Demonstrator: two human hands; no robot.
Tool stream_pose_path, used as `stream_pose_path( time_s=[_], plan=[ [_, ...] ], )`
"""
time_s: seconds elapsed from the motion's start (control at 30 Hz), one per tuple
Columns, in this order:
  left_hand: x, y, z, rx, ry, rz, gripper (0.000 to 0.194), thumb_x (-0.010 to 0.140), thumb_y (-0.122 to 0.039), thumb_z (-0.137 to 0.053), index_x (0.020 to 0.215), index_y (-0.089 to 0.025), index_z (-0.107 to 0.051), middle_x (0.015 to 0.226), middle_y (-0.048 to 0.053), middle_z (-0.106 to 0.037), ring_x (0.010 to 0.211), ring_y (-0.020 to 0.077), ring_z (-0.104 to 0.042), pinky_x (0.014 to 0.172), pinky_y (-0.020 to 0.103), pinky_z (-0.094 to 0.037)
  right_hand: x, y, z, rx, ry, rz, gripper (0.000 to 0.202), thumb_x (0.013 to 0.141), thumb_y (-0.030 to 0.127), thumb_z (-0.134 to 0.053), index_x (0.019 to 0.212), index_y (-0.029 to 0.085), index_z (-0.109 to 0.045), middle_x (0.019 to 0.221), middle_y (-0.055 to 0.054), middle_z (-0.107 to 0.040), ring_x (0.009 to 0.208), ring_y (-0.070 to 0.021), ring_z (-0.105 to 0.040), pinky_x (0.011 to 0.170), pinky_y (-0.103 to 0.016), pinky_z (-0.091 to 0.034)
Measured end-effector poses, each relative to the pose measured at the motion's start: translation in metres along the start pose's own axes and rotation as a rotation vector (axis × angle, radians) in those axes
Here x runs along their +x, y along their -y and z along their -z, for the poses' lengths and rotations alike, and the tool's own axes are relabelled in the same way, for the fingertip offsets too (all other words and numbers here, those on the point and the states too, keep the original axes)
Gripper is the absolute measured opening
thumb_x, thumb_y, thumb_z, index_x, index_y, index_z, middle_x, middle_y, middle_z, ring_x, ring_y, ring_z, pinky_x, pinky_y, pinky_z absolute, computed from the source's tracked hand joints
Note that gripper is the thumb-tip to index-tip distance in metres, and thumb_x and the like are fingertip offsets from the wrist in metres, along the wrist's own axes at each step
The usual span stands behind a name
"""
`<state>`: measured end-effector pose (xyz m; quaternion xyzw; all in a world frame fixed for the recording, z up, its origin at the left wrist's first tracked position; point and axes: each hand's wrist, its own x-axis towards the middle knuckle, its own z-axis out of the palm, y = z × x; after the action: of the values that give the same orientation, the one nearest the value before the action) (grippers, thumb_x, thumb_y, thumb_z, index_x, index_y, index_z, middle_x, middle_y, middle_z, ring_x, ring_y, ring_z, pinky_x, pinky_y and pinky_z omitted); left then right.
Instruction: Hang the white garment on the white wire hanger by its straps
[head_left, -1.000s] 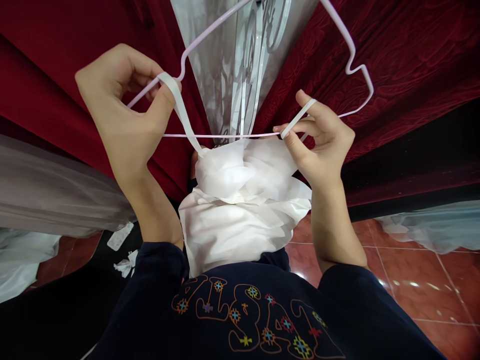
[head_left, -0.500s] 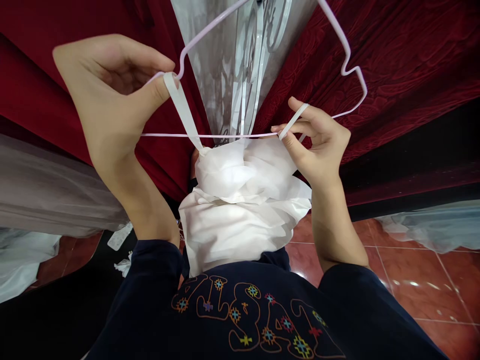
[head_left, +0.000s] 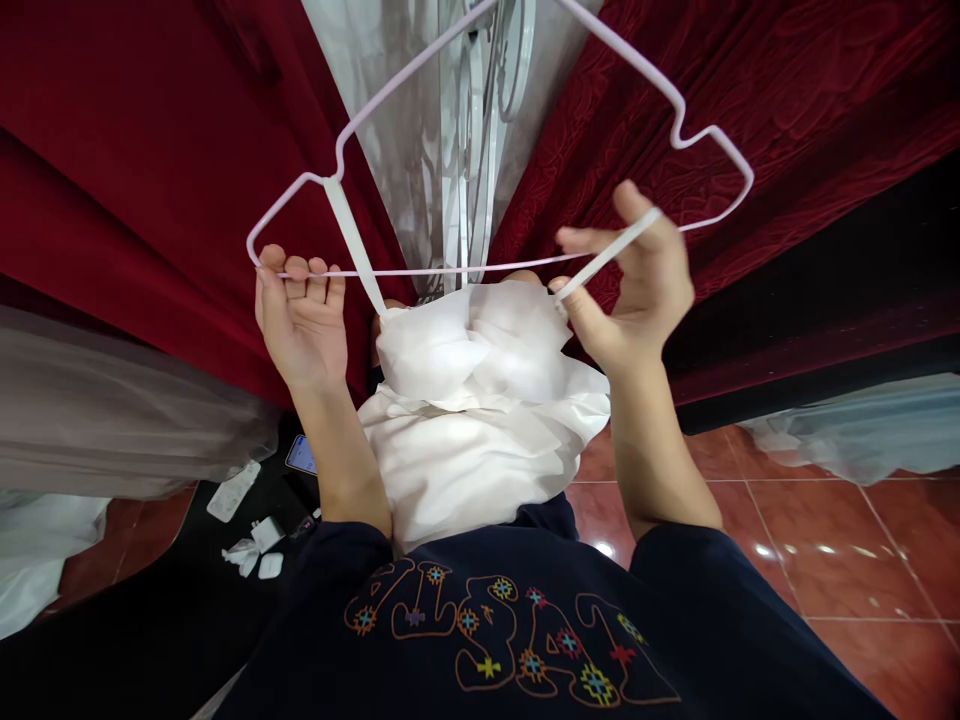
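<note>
A lilac clothes hanger (head_left: 622, 48) spans the view in front of me. My left hand (head_left: 304, 325) grips its lower bar near the left corner, fingers curled over it. One white strap (head_left: 351, 235) of a white strappy garment (head_left: 480, 450) is looped over the hanger's left notch. The other strap (head_left: 611, 250) is stretched across the fingers and thumb of my right hand (head_left: 637, 275), which is slightly blurred. That strap is below the right notch, close to the bar's right part. The garment hangs bunched in front of my chest, its lower end hidden.
Dark red curtains (head_left: 150, 120) hang on both sides, with a grey sheer panel (head_left: 397, 110) between them. At lower left, a phone (head_left: 301, 454), a white charger (head_left: 266, 534) and small white items lie on a black surface (head_left: 172, 620). Red tiles (head_left: 825, 540) cover the floor at right.
My left hand has left the strap at the left notch and moved down to the hanger's lower left corner. My right hand has spread its strap wider and moved off the bar slightly.
</note>
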<state>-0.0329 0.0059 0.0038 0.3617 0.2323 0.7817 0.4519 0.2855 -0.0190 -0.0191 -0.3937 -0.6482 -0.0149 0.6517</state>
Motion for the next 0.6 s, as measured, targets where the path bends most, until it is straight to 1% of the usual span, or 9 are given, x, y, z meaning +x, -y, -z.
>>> stream_pose_path(
  time_s=[0.1, 0.17, 0.23, 0.27, 0.33, 0.37, 0.43, 0.5, 0.6],
  plan=[
    [0.002, -0.003, 0.002, 0.027, -0.002, -0.060, 0.015, 0.119, -0.036, -0.065, 0.112, -0.026, -0.073, 0.087, -0.002, -0.066, 0.096, 0.0121, -0.073, 0.105, 0.027, -0.061, 0.007, -0.024, 0.020, 0.107, -0.329, 0.105, 0.063, 0.087, 0.061, -0.087, 0.140, 0.033, -0.067, 0.125, -0.007, -0.075, 0.111, -0.0228, -0.079, 0.099, -0.043, -0.067],
    [0.006, -0.008, 0.004, 0.033, 0.010, -0.054, 0.023, 0.125, -0.028, -0.051, 0.115, -0.024, -0.072, 0.087, -0.002, -0.066, 0.098, 0.0108, -0.074, 0.105, 0.028, -0.062, 0.011, -0.056, 0.041, 0.117, -0.468, 0.174, 0.066, 0.083, 0.071, -0.087, 0.131, 0.029, -0.071, 0.116, -0.005, -0.073, 0.106, -0.0191, -0.076, 0.097, -0.041, -0.064],
    [0.009, -0.011, 0.007, 0.056, 0.006, -0.016, 0.027, 0.126, -0.029, -0.048, 0.115, -0.025, -0.072, 0.086, -0.001, -0.066, 0.103, 0.0125, -0.076, 0.103, 0.028, -0.063, 0.016, -0.091, 0.062, 0.095, -0.422, 0.174, 0.074, 0.074, 0.079, -0.089, 0.123, 0.026, -0.073, 0.112, -0.003, -0.069, 0.104, -0.0191, -0.073, 0.096, -0.043, -0.062],
    [0.011, -0.010, 0.008, 0.063, 0.000, -0.003, 0.027, 0.126, -0.031, -0.050, 0.114, -0.026, -0.073, 0.086, 0.000, -0.066, 0.105, 0.0136, -0.077, 0.101, 0.028, -0.063, 0.018, -0.105, 0.069, 0.107, -0.354, 0.188, 0.085, 0.066, 0.086, -0.089, 0.123, 0.025, -0.073, 0.109, -0.003, -0.069, 0.099, -0.0187, -0.073, 0.094, -0.045, -0.062],
    [0.013, -0.006, 0.012, 0.076, -0.006, 0.002, 0.023, 0.122, -0.038, -0.059, 0.111, -0.027, -0.076, 0.086, 0.000, -0.067, 0.104, 0.0152, -0.078, 0.099, 0.027, -0.064, 0.026, -0.117, 0.076, 0.155, -0.232, 0.146, 0.095, 0.061, 0.091, -0.088, 0.125, 0.023, -0.073, 0.108, -0.005, -0.071, 0.097, -0.0205, -0.074, 0.090, -0.046, -0.062],
    [0.014, -0.004, 0.014, 0.089, -0.007, 0.006, 0.021, 0.119, -0.042, -0.065, 0.110, -0.028, -0.077, 0.087, 0.000, -0.068, 0.102, 0.0158, -0.078, 0.099, 0.026, -0.065, 0.031, -0.114, 0.075, 0.161, -0.177, 0.120, 0.099, 0.059, 0.093, -0.087, 0.127, 0.022, -0.073, 0.108, -0.006, -0.072, 0.096, -0.0215, -0.075, 0.088, -0.046, -0.062],
    [0.015, 0.001, 0.017, 0.132, -0.013, 0.009, 0.021, 0.112, -0.050, -0.074, 0.110, -0.030, -0.078, 0.089, 0.001, -0.069, 0.100, 0.0173, -0.079, 0.100, 0.026, -0.065, 0.044, -0.092, 0.069, 0.125, -0.107, 0.067, 0.101, 0.057, 0.096, -0.086, 0.125, 0.022, -0.073, 0.110, -0.009, -0.075, 0.096, -0.0231, -0.076, 0.085, -0.046, -0.062],
    [0.017, 0.004, 0.020, 0.166, -0.008, 0.012, 0.023, 0.108, -0.055, -0.079, 0.110, -0.032, -0.079, 0.089, 0.001, -0.070, 0.101, 0.0188, -0.079, 0.100, 0.026, -0.066, 0.058, -0.057, 0.063, 0.053, -0.058, 0.049, 0.092, 0.058, 0.094, -0.087, 0.113, 0.022, -0.074, 0.107, -0.009, -0.077, 0.093, -0.0227, -0.075, 0.083, -0.044, -0.062],
    [0.018, 0.003, 0.021, 0.156, 0.012, 0.001, 0.022, 0.107, -0.054, -0.080, 0.110, -0.032, -0.079, 0.090, 0.002, -0.069, 0.101, 0.0192, -0.079, 0.099, 0.026, -0.066, 0.077, -0.010, 0.058, -0.155, 0.118, 0.008, 0.076, 0.067, 0.089, -0.087, 0.102, 0.023, -0.074, 0.104, -0.010, -0.079, 0.100, -0.0263, -0.076, 0.093, -0.048, -0.060]
  ],
)
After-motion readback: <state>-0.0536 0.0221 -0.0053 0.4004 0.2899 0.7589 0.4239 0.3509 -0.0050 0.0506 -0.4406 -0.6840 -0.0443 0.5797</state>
